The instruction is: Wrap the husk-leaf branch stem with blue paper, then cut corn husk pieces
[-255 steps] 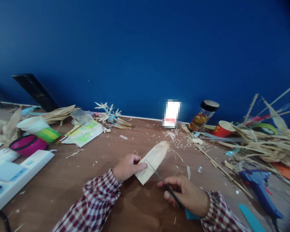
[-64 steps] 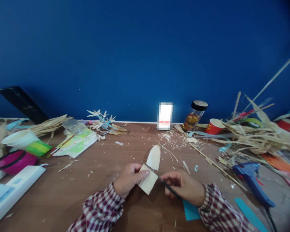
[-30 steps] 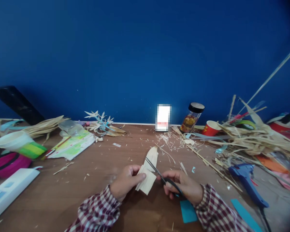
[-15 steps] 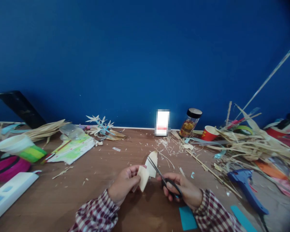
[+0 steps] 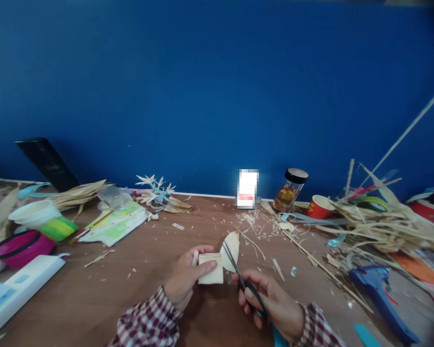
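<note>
This looks like a craft workplace, set up on a brown wooden table (image 5: 94, 299) against a plain dark blue wall (image 5: 202, 86). At 3 o'clock lies a big heap of dried straw (image 5: 383, 224), and a blue glue gun (image 5: 379, 289) lies beside it at 4 o'clock. Small straw clippings (image 5: 255, 219) are spread over the table toward 12 o'clock. Straw flowers (image 5: 159, 188) lie at 11 o'clock near the wall. At 9 o'clock stand a pink bowl (image 5: 21, 248) and a white cup (image 5: 34, 213). At 6 o'clock, scissors (image 5: 244, 279) meet a pale leaf piece (image 5: 211, 274).
</note>
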Demonstrator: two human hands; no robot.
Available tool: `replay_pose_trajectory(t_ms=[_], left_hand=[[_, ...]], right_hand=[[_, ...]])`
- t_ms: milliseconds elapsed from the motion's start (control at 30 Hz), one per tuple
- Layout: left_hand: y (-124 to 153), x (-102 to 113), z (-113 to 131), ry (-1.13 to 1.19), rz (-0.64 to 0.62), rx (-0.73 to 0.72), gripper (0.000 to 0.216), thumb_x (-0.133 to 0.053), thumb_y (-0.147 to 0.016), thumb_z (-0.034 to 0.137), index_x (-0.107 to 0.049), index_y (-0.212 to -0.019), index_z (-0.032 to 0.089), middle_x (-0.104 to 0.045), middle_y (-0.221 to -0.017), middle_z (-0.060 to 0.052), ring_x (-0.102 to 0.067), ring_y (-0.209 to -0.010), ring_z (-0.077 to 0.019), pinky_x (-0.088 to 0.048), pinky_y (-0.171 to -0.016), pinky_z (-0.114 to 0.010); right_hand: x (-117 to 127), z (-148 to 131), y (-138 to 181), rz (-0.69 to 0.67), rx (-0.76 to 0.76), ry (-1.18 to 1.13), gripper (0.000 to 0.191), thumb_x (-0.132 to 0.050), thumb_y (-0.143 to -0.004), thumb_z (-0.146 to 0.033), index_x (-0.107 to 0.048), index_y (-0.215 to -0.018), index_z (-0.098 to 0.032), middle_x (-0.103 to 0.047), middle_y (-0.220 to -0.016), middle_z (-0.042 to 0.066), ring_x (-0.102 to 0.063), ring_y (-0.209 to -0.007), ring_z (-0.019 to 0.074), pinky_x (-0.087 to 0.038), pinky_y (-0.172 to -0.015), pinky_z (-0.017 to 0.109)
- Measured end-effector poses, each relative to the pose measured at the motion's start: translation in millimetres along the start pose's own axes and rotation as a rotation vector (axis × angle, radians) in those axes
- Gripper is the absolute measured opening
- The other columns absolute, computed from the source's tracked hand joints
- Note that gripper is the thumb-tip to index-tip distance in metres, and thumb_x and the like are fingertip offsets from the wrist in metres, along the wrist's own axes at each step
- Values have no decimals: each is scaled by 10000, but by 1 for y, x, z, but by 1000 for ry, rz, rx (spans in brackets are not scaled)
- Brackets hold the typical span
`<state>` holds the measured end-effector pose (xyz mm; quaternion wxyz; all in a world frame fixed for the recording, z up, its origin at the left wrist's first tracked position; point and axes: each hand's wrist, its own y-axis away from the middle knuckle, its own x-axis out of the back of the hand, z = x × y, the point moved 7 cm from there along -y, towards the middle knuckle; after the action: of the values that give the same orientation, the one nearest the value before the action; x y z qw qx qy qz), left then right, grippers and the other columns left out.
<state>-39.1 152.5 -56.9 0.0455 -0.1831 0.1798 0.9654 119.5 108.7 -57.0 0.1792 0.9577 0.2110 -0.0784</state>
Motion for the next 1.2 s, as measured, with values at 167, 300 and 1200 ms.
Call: replay_pose_trajectory(t_ms=[167, 300, 1200], left_hand=[[1, -1, -1, 118, 48, 36, 325, -776, -536, 262, -604, -779, 130, -641, -626, -11, -558, -540, -102, -413, -506, -202], [-2, -6, 2, 86, 110, -29, 291, -752, -567, 298, -596, -745, 130, -530, -476, 59, -395, -374, -30, -208, -338, -155], [-19, -19, 1, 37, 178, -184, 424, -750, -555, 264, -575, -909, 109, -678, -714, -47, -598, -571, -128, -480, -536, -233]], right_hand=[[-5, 4, -5, 20, 58, -29, 542, -665, -651, -517, -512, -1022, -153, -528, -691, 6, -496, -569, 85, -407, -388, 132], [-8, 5, -6, 4, 92, -11, 543, -668, -640, -527, -509, -997, -150, -522, -666, -3, -492, -555, 84, -413, -389, 140], [-1, 7, -9, 57, 102, -71, 536, -680, -626, -509, -516, -962, -125, -533, -606, -22, -479, -450, 50, -382, -317, 103]])
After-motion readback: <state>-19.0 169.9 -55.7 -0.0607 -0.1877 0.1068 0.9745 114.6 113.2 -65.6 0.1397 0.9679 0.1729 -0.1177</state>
